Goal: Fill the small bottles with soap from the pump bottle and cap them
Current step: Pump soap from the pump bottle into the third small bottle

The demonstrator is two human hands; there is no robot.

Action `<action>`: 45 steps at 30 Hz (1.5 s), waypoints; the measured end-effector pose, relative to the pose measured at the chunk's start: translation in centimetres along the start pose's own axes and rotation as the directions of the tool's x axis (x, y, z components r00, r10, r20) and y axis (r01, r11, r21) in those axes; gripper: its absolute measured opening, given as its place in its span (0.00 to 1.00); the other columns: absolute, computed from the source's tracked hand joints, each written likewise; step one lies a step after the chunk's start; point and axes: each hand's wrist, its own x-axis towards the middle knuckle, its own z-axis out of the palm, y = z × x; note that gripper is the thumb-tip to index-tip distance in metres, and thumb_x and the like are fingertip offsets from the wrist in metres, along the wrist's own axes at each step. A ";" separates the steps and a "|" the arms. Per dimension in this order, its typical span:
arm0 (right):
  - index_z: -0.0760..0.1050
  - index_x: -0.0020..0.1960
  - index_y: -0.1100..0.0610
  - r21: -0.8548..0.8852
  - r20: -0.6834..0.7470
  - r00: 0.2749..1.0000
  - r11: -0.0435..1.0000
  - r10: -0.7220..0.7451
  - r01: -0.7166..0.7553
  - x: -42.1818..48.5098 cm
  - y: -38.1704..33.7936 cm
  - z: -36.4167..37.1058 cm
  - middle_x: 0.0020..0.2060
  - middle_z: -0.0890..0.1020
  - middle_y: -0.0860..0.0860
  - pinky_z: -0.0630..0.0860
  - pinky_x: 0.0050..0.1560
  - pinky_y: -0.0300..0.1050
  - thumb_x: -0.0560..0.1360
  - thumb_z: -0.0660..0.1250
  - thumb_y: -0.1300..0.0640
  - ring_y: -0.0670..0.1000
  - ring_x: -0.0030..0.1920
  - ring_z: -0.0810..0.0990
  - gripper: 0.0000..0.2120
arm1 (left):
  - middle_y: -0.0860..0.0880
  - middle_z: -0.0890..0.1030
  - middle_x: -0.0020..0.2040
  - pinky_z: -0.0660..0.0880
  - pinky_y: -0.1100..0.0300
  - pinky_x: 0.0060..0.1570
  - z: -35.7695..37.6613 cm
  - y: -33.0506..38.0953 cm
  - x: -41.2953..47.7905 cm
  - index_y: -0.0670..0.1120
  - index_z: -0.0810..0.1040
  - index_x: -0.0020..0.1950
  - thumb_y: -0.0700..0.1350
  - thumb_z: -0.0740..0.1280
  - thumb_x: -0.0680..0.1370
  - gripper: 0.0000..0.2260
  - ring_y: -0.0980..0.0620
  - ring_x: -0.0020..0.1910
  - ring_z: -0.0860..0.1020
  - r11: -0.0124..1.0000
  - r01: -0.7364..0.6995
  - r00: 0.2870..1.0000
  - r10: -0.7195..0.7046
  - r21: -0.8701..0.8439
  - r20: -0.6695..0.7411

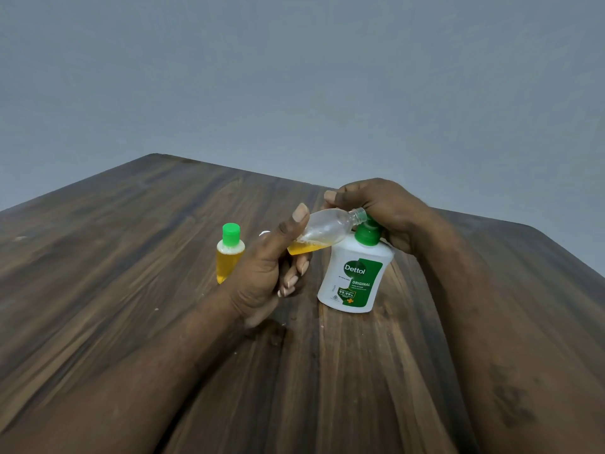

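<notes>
At frame centre the left hand (pixel 265 273) is gripping the tilted, part-filled small bottle (pixel 322 232) with its open neck at the green pump head (pixel 368 235) of the Dettol pump bottle (pixel 355 276), the right hand (pixel 386 208) is curling over that head, and filling is probably calling for more strokes before capping.

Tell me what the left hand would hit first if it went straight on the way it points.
Most likely the pump bottle: the left hand points toward it, and the small open bottle it grips has its neck by the pump head, under the right hand. Depth is unclear.
</notes>
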 end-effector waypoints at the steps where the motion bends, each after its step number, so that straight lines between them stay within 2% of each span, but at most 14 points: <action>1: 0.87 0.41 0.54 -0.036 -0.013 1.000 0.999 -0.022 0.021 0.0 -0.1 -0.1 0.47 0.87 0.59 0.79 0.58 0.60 0.77 0.75 0.48 0.58 0.47 0.81 0.11 | 0.47 0.66 0.23 0.61 0.63 0.23 -0.1 0.0 0.0 0.43 0.71 0.34 0.68 0.70 0.73 0.29 0.53 0.20 0.64 1.000 0.009 1.000 -0.009 0.002 0.015; 7: 0.86 0.45 0.56 -0.058 -0.069 0.986 0.988 -0.149 0.145 -0.2 -0.9 -0.9 0.33 0.80 0.49 0.73 0.48 0.51 0.79 0.72 0.48 0.52 0.39 0.76 0.13 | 0.43 0.64 0.26 0.60 0.64 0.24 0.1 -0.2 -0.2 0.31 0.73 0.40 0.73 0.73 0.68 0.41 0.52 0.20 0.62 0.999 0.010 0.999 -0.009 -0.036 0.040; 10: 0.87 0.43 0.55 -0.046 -0.011 0.998 0.997 -0.067 0.067 -0.2 -0.6 -0.3 0.44 0.85 0.59 0.75 0.51 0.56 0.77 0.74 0.47 0.57 0.44 0.78 0.12 | 0.44 0.66 0.24 0.61 0.64 0.22 0.1 0.1 -0.2 0.41 0.73 0.31 0.74 0.73 0.66 0.34 0.53 0.20 0.63 1.000 0.005 1.000 -0.005 -0.006 0.026; 12: 0.87 0.41 0.56 0.000 0.002 1.000 1.000 0.018 -0.018 -0.2 -0.2 0.1 0.46 0.87 0.58 0.79 0.57 0.60 0.75 0.76 0.50 0.58 0.46 0.81 0.10 | 0.46 0.67 0.23 0.60 0.64 0.22 0.2 0.3 -0.4 0.43 0.73 0.29 0.74 0.73 0.66 0.33 0.53 0.19 0.63 1.000 0.010 1.000 -0.010 0.008 0.027; 17: 0.87 0.40 0.56 0.029 0.003 1.000 0.999 0.021 -0.021 -0.1 0.0 0.1 0.46 0.88 0.57 0.78 0.63 0.63 0.77 0.75 0.51 0.58 0.48 0.82 0.11 | 0.54 0.69 0.24 0.63 0.65 0.21 -0.1 -0.1 0.0 0.48 0.71 0.37 0.66 0.68 0.71 0.22 0.57 0.20 0.65 1.000 -0.005 1.000 0.005 0.026 -0.010; 19: 0.87 0.41 0.54 -0.051 -0.019 0.999 0.998 -0.040 0.039 -0.1 -0.1 -0.1 0.47 0.87 0.58 0.79 0.59 0.63 0.77 0.74 0.47 0.57 0.46 0.81 0.12 | 0.52 0.68 0.25 0.63 0.64 0.22 -0.2 -0.4 0.3 0.48 0.70 0.38 0.65 0.66 0.74 0.21 0.56 0.20 0.64 0.999 -0.013 1.000 0.013 0.032 -0.004; 22: 0.86 0.43 0.55 -0.069 -0.055 0.989 0.989 -0.138 0.134 -0.3 -0.8 -0.6 0.33 0.83 0.48 0.75 0.46 0.49 0.79 0.72 0.49 0.49 0.39 0.77 0.12 | 0.48 0.64 0.26 0.61 0.62 0.24 -0.2 -0.8 0.5 0.45 0.68 0.37 0.65 0.65 0.77 0.24 0.52 0.22 0.61 0.999 -0.010 1.000 0.010 0.030 -0.008; 24: 0.86 0.45 0.56 -0.078 -0.070 0.984 0.985 -0.161 0.156 -0.4 -1.1 -0.7 0.30 0.80 0.46 0.73 0.44 0.46 0.80 0.72 0.49 0.48 0.37 0.76 0.12 | 0.48 0.64 0.26 0.61 0.62 0.23 -0.2 -0.9 0.7 0.46 0.68 0.38 0.65 0.66 0.77 0.24 0.52 0.22 0.61 0.999 -0.011 1.000 0.011 0.034 -0.011; 26: 0.86 0.45 0.56 -0.078 -0.052 0.987 0.986 -0.149 0.145 -0.3 -0.9 -0.6 0.34 0.82 0.49 0.75 0.46 0.49 0.80 0.71 0.49 0.51 0.39 0.77 0.12 | 0.49 0.65 0.26 0.62 0.63 0.23 -0.3 -1.0 0.8 0.47 0.69 0.38 0.66 0.67 0.76 0.23 0.53 0.21 0.63 0.999 -0.013 1.000 0.014 0.032 -0.013; 29: 0.87 0.41 0.55 -0.061 -0.027 0.999 0.998 -0.029 0.027 0.0 -0.1 -0.1 0.48 0.87 0.59 0.79 0.60 0.63 0.80 0.72 0.52 0.58 0.47 0.81 0.11 | 0.49 0.66 0.25 0.62 0.63 0.23 -0.3 -1.0 0.7 0.46 0.69 0.38 0.66 0.67 0.76 0.24 0.53 0.21 0.63 0.999 -0.022 1.000 0.022 0.040 -0.007; 33: 0.87 0.38 0.54 -0.044 -0.010 1.000 0.999 0.018 -0.019 0.3 0.3 0.1 0.50 0.88 0.58 0.77 0.64 0.67 0.79 0.72 0.53 0.60 0.50 0.83 0.12 | 0.52 0.69 0.25 0.64 0.65 0.22 -0.3 -0.7 0.3 0.48 0.71 0.38 0.64 0.67 0.75 0.21 0.56 0.20 0.65 0.999 -0.029 1.000 0.029 0.012 -0.003; 37: 0.87 0.41 0.55 -0.085 -0.054 0.996 0.994 -0.075 0.070 0.0 -0.2 -0.2 0.44 0.86 0.59 0.78 0.53 0.58 0.80 0.71 0.50 0.56 0.44 0.80 0.13 | 0.53 0.71 0.25 0.66 0.65 0.23 -0.3 -0.9 0.7 0.47 0.72 0.39 0.64 0.66 0.76 0.21 0.57 0.21 0.68 0.999 -0.031 0.999 0.032 0.034 -0.008; 41: 0.86 0.47 0.58 -0.063 -0.090 0.977 0.980 -0.192 0.187 -0.4 -1.0 -0.6 0.34 0.80 0.50 0.73 0.44 0.45 0.81 0.71 0.49 0.47 0.35 0.75 0.12 | 0.49 0.68 0.26 0.65 0.63 0.24 -0.3 -1.1 0.8 0.44 0.69 0.39 0.62 0.65 0.80 0.23 0.54 0.22 0.66 1.000 -0.020 1.000 0.020 0.010 -0.012; 45: 0.86 0.47 0.59 -0.019 -0.022 0.994 0.994 -0.110 0.110 -0.1 -0.4 -0.1 0.37 0.84 0.52 0.75 0.47 0.51 0.81 0.70 0.54 0.54 0.41 0.79 0.10 | 0.54 0.73 0.26 0.68 0.67 0.24 -0.4 -1.0 0.8 0.46 0.72 0.41 0.61 0.64 0.80 0.19 0.58 0.23 0.71 1.000 -0.006 1.000 0.007 0.021 -0.021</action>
